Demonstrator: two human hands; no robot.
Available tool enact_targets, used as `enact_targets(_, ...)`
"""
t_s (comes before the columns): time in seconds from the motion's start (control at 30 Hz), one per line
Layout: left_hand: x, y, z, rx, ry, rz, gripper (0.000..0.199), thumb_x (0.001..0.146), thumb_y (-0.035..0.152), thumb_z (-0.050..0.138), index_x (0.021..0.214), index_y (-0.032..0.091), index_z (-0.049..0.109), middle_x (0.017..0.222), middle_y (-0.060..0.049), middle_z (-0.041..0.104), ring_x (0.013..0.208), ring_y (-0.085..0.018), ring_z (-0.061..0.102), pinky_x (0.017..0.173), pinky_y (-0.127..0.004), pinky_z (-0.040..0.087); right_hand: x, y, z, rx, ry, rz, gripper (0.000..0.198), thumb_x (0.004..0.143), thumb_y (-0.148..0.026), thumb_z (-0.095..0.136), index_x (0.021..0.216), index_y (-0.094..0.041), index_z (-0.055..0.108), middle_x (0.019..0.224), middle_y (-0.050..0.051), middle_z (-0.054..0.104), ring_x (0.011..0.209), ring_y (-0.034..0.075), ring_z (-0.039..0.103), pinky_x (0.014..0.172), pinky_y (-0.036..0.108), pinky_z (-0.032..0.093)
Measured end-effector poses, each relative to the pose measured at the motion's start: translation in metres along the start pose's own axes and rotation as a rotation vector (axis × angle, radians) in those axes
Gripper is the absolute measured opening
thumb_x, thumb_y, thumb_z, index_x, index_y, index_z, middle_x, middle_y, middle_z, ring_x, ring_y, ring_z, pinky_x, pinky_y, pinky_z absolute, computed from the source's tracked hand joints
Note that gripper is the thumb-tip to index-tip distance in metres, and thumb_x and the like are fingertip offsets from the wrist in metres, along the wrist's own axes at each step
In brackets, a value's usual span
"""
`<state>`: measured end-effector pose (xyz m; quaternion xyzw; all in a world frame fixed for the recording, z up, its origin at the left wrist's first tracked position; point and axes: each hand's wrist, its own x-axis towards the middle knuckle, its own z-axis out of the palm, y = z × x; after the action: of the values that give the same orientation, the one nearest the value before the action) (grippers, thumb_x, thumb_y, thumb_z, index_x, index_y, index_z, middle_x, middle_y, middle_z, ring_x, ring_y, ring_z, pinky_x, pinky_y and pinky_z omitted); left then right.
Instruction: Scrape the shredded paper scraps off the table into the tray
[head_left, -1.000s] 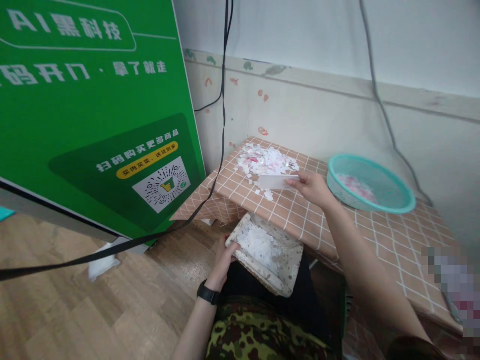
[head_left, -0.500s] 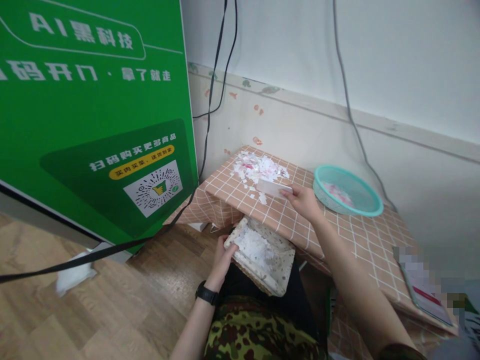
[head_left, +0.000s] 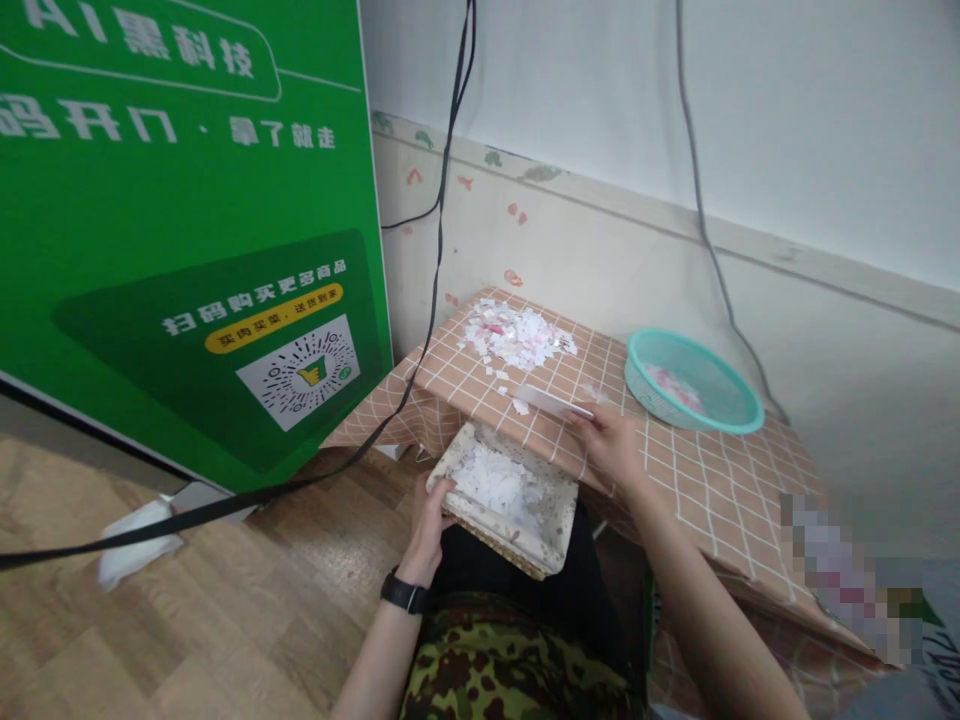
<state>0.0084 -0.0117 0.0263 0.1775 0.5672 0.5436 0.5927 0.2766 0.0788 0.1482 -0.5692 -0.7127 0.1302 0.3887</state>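
My left hand (head_left: 430, 520) grips the left side of a cloth-lined woven basket (head_left: 551, 545), its thumb over the rim. White paper scraps (head_left: 495, 484) lie inside, and the basket is held just below the table's front edge. In my right hand (head_left: 609, 440) is a flat whitish card-like piece (head_left: 551, 402), pinched at its right end. It is low over the checked tablecloth near the front edge, beside a few loose scraps (head_left: 520, 406). Farther back lies a spread pile of white and pink paper scraps (head_left: 517, 335).
A turquoise mesh basket (head_left: 694, 425) holding pinkish-white scraps stands right of the pile on the checked tablecloth (head_left: 720, 490). A green cabinet (head_left: 300, 200) rises at left, with a black cord (head_left: 439, 250) hanging across its front. A white bag (head_left: 139, 545) lies on the floor.
My right hand has drawn the card piece toward the table's front edge, tilting it more edge-on. The woven basket in my left hand has shifted slightly left and up.
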Motion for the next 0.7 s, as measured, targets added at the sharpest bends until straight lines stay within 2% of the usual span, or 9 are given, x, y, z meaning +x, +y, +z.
enact_targets(0.1, -0.001, 0.006, -0.001, 0.014, -0.002, 0.025, 0.046, 0.074, 0.041, 0.068, 0.117, 0.022, 0.062, 0.096, -0.004, 0.069, 0.083, -0.023, 0.067, 0.068, -0.034, 0.057, -0.011, -0.006, -0.004, 0.011, 0.013, -0.004, 0.026, 0.091, -0.043, 0.061, 0.097, -0.025, 0.079, 0.092, 0.008, 0.08, 0.08, 0.028, 0.073, 0.074, 0.04, 0.055)
enact_targets(0.27, -0.008, 0.019, 0.002, 0.044, -0.002, 0.06, 0.049, 0.074, 0.041, 0.069, 0.118, 0.022, 0.062, 0.099, -0.005, 0.069, 0.086, -0.025, 0.067, 0.068, -0.034, 0.056, -0.014, -0.003, -0.013, 0.025, -0.06, -0.015, 0.029, 0.093, -0.046, 0.061, 0.099, -0.025, 0.079, 0.093, 0.007, 0.08, 0.079, 0.027, 0.072, 0.072, 0.039, 0.055)
enact_targets(0.43, -0.016, 0.028, 0.003, 0.035, -0.002, 0.085, 0.05, 0.072, 0.042, 0.071, 0.117, 0.022, 0.063, 0.099, -0.005, 0.07, 0.089, -0.025, 0.067, 0.068, -0.033, 0.056, -0.008, 0.003, -0.024, -0.005, 0.048, 0.005, 0.03, 0.091, -0.047, 0.061, 0.096, -0.023, 0.079, 0.091, 0.008, 0.08, 0.078, 0.029, 0.072, 0.07, 0.04, 0.054)
enact_targets(0.53, -0.016, 0.029, 0.003, 0.028, -0.01, 0.083, 0.051, 0.071, 0.042, 0.071, 0.117, 0.021, 0.063, 0.099, -0.005, 0.07, 0.088, -0.025, 0.067, 0.067, -0.032, 0.055, -0.011, 0.001, -0.021, -0.006, 0.063, 0.008, 0.03, 0.092, -0.046, 0.061, 0.099, -0.024, 0.079, 0.095, 0.008, 0.08, 0.081, 0.029, 0.073, 0.072, 0.041, 0.054)
enact_targets(0.7, -0.016, 0.03, 0.003, 0.014, -0.003, 0.076, 0.048, 0.068, 0.041, 0.072, 0.11, 0.021, 0.064, 0.093, -0.003, 0.069, 0.084, -0.024, 0.067, 0.066, -0.031, 0.054, -0.017, 0.0, -0.012, 0.0, -0.021, 0.003, 0.028, 0.093, -0.046, 0.062, 0.101, -0.026, 0.08, 0.097, 0.006, 0.08, 0.082, 0.027, 0.073, 0.075, 0.04, 0.055)
